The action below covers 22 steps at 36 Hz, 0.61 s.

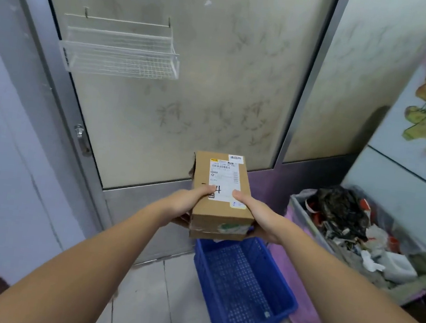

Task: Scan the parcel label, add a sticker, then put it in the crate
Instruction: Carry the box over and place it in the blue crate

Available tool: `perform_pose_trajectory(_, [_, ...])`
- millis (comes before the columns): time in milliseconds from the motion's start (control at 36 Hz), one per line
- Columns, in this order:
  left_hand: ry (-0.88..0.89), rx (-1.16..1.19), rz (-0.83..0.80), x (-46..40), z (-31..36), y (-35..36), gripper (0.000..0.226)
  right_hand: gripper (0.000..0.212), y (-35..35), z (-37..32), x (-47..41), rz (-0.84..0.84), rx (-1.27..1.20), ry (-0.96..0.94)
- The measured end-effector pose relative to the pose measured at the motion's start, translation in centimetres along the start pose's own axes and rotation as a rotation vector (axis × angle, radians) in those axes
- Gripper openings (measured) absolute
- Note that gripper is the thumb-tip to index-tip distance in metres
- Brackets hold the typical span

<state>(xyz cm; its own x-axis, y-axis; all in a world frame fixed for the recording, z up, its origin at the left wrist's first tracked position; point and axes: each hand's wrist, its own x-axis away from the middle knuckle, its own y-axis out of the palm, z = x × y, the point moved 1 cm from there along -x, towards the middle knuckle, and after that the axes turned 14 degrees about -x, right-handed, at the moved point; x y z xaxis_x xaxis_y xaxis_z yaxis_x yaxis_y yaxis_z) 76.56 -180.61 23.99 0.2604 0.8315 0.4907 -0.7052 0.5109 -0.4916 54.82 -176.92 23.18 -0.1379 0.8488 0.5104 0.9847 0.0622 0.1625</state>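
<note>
A brown cardboard parcel (202, 170) is held out in front of me with both hands, above the far end of a blue plastic crate (281, 296) on the floor. Its white shipping label (225, 175) with a barcode faces up, and a small white sticker (235, 158) with printed characters sits at its far corner. My left hand (188, 202) grips the parcel's near left side, thumb on top. On the near right side is my right hand (252, 210), thumb on the label's edge. The crate looks empty inside.
A frosted glass door (190, 78) with a metal frame stands straight ahead, a white wire basket (121, 50) hanging on it. To the right of the crate, an open bin (353, 232) is full of crumpled bags and rubbish. The floor is pale tile.
</note>
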Motion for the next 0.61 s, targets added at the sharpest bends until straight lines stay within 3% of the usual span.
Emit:
perform_pose_trajectory(222, [0.074,-0.111,-0.127,-9.9,1.7,-4.2,0.066,0.045,-0.9,-2.2,-7.4,0.139,-0.070,-0.017])
perform_pose_trajectory(333, [0.116,-0.190,-0.242,-14.2,3.9,-4.9,0.063,0.055,-2.6,-2.3,-9.9,0.201,-0.156,-0.025])
perform_pose_trajectory(417, [0.141,-0.259,-0.287,-17.4,5.7,-4.4,0.073,0.061,-4.4,-2.1,-11.2,0.268,-0.210,-0.029])
perform_pose_trajectory(556, [0.166,-0.280,-0.378,-22.4,8.3,-1.8,0.063,0.064,-8.6,-1.5,-13.4,0.361,-0.274,-0.019])
perform_pose_trajectory(611, [0.166,-0.328,-0.395,-24.8,9.1,-0.6,0.072,0.062,-10.4,-1.2,-14.7,0.383,-0.310,-0.013])
